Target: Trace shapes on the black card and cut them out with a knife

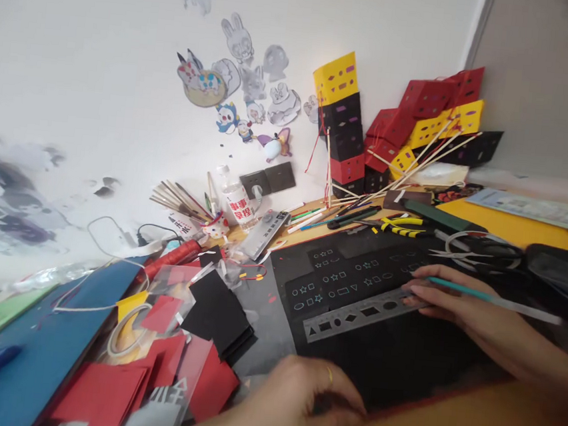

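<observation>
My right hand (pixel 449 296) is closed round a teal and white pen (pixel 487 294), its tip close to the black sheet (pixel 430 361). Its fingertips also rest at the right end of a clear stencil ruler (pixel 349 318) with cut-out shapes. Rows of small outlined stars, squares, ovals and other shapes show on black card above the ruler. My left hand (pixel 306 403), a ring on one finger, lies at the sheet's lower left with its fingers curled; whatever may be in them is hidden. Black cards (pixel 219 310) and red cards (pixel 100 393) lie to its left.
Yellow-handled pliers (pixel 403 226) and scissors (pixel 481 249) lie behind the right hand. Stacked punched card boxes (pixel 343 125) and thin wooden sticks (pixel 419 162) stand at the back. A bottle (pixel 238 198), a brush cup (pixel 216 226) and a tape roll (pixel 128 332) are further left.
</observation>
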A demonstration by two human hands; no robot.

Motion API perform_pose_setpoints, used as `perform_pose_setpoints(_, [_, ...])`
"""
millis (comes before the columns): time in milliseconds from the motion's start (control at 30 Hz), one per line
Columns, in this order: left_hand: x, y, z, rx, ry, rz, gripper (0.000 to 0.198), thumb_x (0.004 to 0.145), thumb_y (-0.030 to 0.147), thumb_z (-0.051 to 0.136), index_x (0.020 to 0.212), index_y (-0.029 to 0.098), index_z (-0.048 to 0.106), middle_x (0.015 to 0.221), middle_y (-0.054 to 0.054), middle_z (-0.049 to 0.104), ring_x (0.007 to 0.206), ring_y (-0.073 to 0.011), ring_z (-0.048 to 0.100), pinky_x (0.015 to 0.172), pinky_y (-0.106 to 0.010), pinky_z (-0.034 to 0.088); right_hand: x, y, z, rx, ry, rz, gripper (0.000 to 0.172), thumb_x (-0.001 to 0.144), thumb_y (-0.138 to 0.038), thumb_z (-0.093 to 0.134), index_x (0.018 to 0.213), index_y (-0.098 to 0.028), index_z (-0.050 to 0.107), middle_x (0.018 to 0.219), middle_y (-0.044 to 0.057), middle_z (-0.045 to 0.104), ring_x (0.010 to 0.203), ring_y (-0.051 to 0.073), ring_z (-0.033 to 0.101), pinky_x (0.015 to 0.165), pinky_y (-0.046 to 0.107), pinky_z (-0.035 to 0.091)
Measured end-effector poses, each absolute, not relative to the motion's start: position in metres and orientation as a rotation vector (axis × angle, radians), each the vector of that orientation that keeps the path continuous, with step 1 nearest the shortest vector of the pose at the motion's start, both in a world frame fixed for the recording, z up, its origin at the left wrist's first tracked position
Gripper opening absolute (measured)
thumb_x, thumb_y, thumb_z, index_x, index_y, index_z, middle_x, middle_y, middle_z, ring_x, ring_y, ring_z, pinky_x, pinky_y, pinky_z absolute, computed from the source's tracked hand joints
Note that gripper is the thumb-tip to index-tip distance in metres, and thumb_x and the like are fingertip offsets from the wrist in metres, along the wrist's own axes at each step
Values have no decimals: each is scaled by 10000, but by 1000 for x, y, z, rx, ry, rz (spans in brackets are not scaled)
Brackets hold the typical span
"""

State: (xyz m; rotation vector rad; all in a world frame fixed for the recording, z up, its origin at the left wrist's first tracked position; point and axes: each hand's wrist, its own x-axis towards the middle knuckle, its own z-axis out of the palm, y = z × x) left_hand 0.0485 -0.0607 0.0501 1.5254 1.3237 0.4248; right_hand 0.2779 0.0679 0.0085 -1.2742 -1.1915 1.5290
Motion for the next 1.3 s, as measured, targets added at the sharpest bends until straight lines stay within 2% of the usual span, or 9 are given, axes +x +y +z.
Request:
perform_pose_setpoints(100, [34,-49,43,2019,1635,582,165,807,188,559,970,167,569,1008,-48,599,959,-194,536,853,-340,433,266,68,4,-1264,-1317,1518,337,652,-385,709,901,-219,556,830,32,668,790,188,664,644,228,550])
perform_pose_setpoints(233, [21,-34,25,2218,1794,456,365,771,274,645,1076,160,481,1104,-81,556,1022,-242,503,860,-407,450,256,71,-4,-1224,-1465,1487,329,670,-401,680,902,-211,545,841,36,655,789,207,660,646,291,559])
perform_pose_setpoints(467, [17,-30,20,2276,1801,251,285,776,162,583,1051,174,505,998,-55,592,904,-210,564,778,-352,499,255,73,1,-1229,-1782,1308,245,724,-414,609,836,-203,555,774,23,654,745,179,637,641,282,540])
perform_pose_setpoints(600, [12,-37,33,2343,1732,188,310,794,164,547,1101,197,526,1023,-59,606,890,-218,591,751,-354,519,264,71,4,-1243,-1824,1098,264,790,-464,520,892,-223,559,878,33,680,826,198,648,709,303,526])
perform_pose_setpoints(733, [10,-43,42,2479,1687,403,276,839,218,516,1113,203,540,1045,-68,615,870,-219,610,728,-374,539,275,60,5,-1360,-1898,907,311,824,-523,433,922,-255,556,916,28,690,883,220,639,781,345,497])
perform_pose_setpoints(833, [10,-44,47,2538,1625,649,264,859,207,501,1121,206,539,1060,-68,608,868,-183,615,729,-329,546,283,52,4,-1393,-1894,787,337,838,-544,383,977,-282,542,981,24,686,895,223,636,800,364,488])
perform_pose_setpoints(933, [8,-46,55,2660,1592,720,262,868,179,493,1125,195,544,1077,-78,600,884,-168,609,732,-302,546,290,49,5,-1354,-1812,677,316,842,-515,403,1030,-296,531,1064,25,659,915,210,632,795,341,500])
perform_pose_setpoints(1133, [-14,-63,59,3097,1592,485,399,837,81,475,1227,157,504,1213,-149,537,1068,-275,527,773,-399,535,291,44,8,-1309,-1941,528,273,834,-439,462,1038,-278,544,1009,36,671,910,212,642,748,312,527])
perform_pose_setpoints(1300, [-22,-65,32,3042,1631,200,365,903,106,311,1149,147,578,1046,-146,626,871,-231,622,612,-335,572,290,43,-12,-1056,-2164,429,231,831,-266,495,1059,-269,531,1050,43,665,920,202,647,784,314,530])
